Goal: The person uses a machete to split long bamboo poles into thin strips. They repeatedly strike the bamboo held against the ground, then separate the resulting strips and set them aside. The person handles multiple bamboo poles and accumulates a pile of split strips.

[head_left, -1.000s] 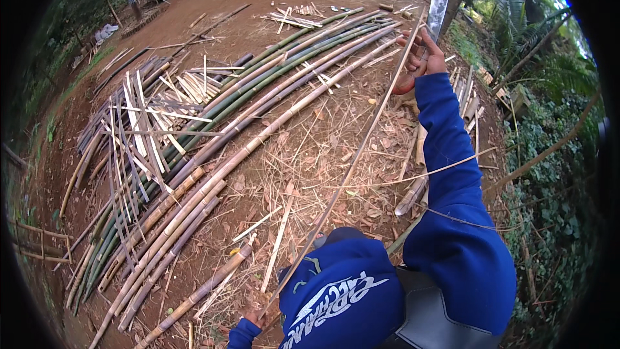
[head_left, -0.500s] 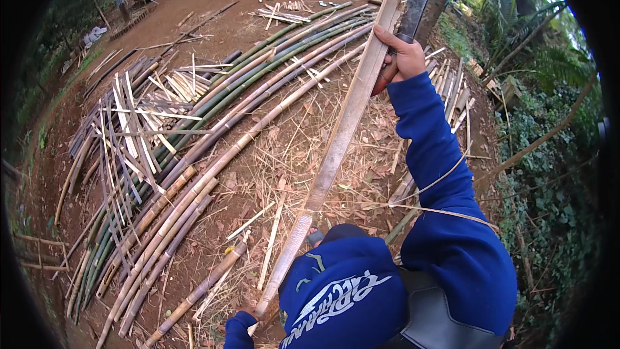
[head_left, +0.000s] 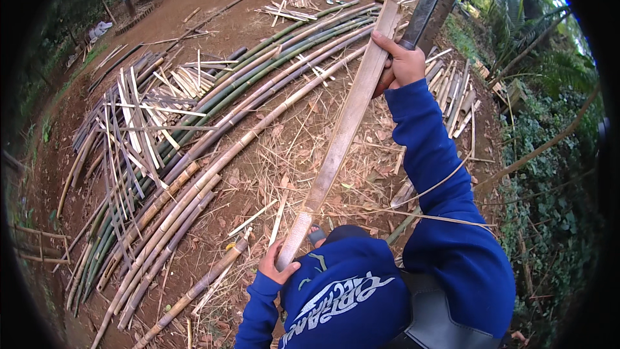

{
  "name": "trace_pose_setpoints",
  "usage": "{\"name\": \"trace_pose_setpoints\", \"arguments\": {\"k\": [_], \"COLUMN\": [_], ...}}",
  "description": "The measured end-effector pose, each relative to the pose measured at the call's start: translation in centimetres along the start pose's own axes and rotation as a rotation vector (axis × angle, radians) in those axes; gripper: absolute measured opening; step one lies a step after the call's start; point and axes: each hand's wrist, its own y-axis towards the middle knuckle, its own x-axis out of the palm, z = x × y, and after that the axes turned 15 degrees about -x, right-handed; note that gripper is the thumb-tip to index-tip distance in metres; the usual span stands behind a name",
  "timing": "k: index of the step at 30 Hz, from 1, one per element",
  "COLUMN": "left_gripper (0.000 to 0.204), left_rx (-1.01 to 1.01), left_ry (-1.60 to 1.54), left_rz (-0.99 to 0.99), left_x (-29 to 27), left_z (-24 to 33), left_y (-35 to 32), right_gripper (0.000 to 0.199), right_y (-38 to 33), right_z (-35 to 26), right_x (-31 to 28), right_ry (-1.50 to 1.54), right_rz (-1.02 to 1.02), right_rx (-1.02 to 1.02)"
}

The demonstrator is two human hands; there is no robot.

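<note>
A long split bamboo slat (head_left: 344,129) runs slantwise before me, from beside my right hand down to my waist. My left hand (head_left: 276,265) is closed round its lower part, thumb on one side and fingers on the other. Up at the far end, my right hand (head_left: 407,63) grips the red-brown handle (head_left: 385,82) of a machete. The machete's dark blade (head_left: 431,3) points up and away, apart from the slat's face. My right thumb also presses against the slat's edge; the curled fingers are partly hidden.
Long bamboo poles (head_left: 239,130) curve along the left, with a heap of split strips (head_left: 139,116) on them. A short pole (head_left: 200,291) lies near my left hand. More cut pieces (head_left: 460,100) lie at right, beside green plants (head_left: 549,155). A thin strip (head_left: 445,220) crosses my right sleeve.
My left hand has come up and right, and its grip shows higher on the slat. The slat's visible lower end is higher too. My right hand has barely moved.
</note>
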Motion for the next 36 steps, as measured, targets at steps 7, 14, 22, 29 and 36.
{"name": "trace_pose_setpoints", "arguments": {"k": [7,14,22,29,36], "left_gripper": [0.037,0.055,0.055,0.044,0.037], "left_rx": [0.053,-0.177,-0.141,-0.198,-0.187], "left_ry": [0.05,-0.397,-0.181,-0.347,-0.455], "left_rz": [0.163,-0.441,-0.265,-0.309,-0.1], "left_x": [4.1,-0.7,-2.0,-1.8,-0.8], "left_z": [-0.7,-1.0,-0.6,-0.2,1.9], "left_y": [2.5,4.4,4.2,3.5,4.3], "right_gripper": [0.055,0.057,0.046,0.046,0.046], "right_y": [-1.1,-10.1,-18.9,-24.3,-26.0], "right_z": [0.4,-2.0,-2.0,-2.0,-3.0], "right_x": [-2.4,-4.1,-4.8,-3.9,-3.5], "right_ry": [-0.311,-0.78,-0.974,-0.855,-0.793], "right_rz": [-0.182,-0.626,-0.986,-1.055,-1.098], "right_rx": [-0.131,-0.543,-0.554,-0.463,-0.472]}}
